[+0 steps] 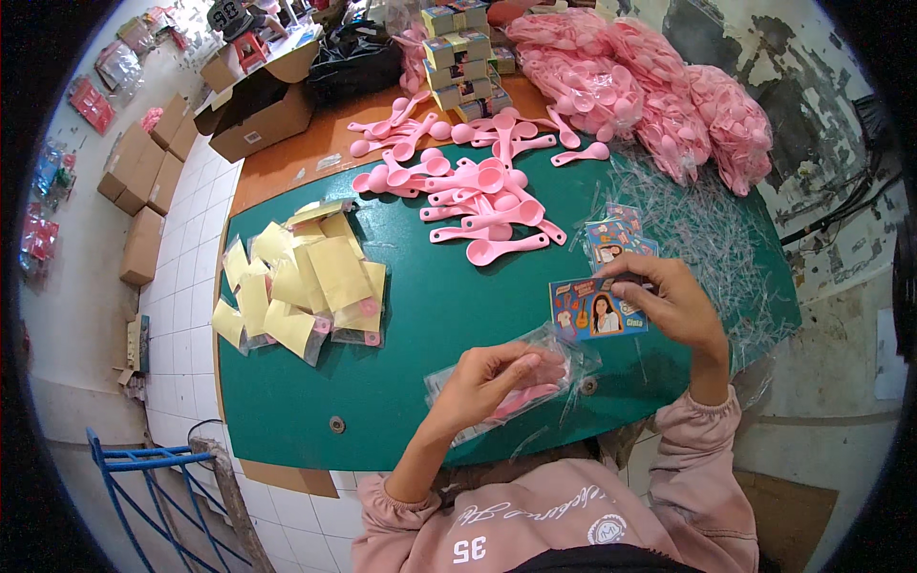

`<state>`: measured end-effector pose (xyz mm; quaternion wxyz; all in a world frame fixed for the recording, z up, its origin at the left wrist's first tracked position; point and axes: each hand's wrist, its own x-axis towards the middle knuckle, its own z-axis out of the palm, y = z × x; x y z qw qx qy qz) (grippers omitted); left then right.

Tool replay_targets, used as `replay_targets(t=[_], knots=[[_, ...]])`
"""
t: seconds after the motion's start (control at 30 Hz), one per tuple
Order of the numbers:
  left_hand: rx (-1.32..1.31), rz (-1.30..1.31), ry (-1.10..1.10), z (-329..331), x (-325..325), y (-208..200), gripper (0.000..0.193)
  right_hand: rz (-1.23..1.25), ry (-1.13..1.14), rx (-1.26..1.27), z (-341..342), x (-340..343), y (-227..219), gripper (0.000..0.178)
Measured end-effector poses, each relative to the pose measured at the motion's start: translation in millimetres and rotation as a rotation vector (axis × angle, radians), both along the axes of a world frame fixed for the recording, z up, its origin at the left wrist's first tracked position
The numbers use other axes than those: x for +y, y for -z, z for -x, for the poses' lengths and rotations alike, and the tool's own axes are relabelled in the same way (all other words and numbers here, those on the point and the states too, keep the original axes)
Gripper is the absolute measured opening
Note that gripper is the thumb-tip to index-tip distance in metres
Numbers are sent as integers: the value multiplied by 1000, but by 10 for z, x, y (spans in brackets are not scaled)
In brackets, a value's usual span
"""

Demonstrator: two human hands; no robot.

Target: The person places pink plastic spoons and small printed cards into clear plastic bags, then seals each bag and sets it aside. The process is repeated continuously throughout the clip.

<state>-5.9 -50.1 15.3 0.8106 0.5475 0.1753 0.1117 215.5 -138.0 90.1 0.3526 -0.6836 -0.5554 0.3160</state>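
My left hand (478, 387) is closed on a clear plastic bag (579, 361) near the table's front edge. Through the film a pink spoon (523, 401) shows, partly covered by my fingers. To the right, my right hand (676, 304) pinches a blue printed card (575, 320) by its upper right part, just beyond the bag. Behind that card, more blue cards (611, 239) lie on the green table (430, 310). A loose heap of pink measuring spoons (492, 181) spreads over the table's far middle.
Several filled packets with yellow backing (334, 272) are piled at the left. Strips of clear plastic scrap (693, 224) litter the right side. Full bags of pink spoons (640, 81), card stacks (461, 67) and an open carton (258, 115) stand at the back.
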Motion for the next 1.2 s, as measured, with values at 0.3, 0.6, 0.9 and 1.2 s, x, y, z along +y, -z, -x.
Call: replay_targets(t=[0.3, 0.6, 0.9, 1.2], knots=[[90, -356, -36, -20, -1, 78, 22, -77, -158, -119, 122, -75, -129, 23], [12, -240, -25, -44, -16, 14, 22, -227, -102, -349, 207, -173, -281, 33], [222, -443, 149, -34, 11, -138, 24, -63, -271, -322, 212, -192, -229, 31], [147, -455, 113, -62, -48, -187, 26, -2, -394, -351, 311, -194, -242, 18]])
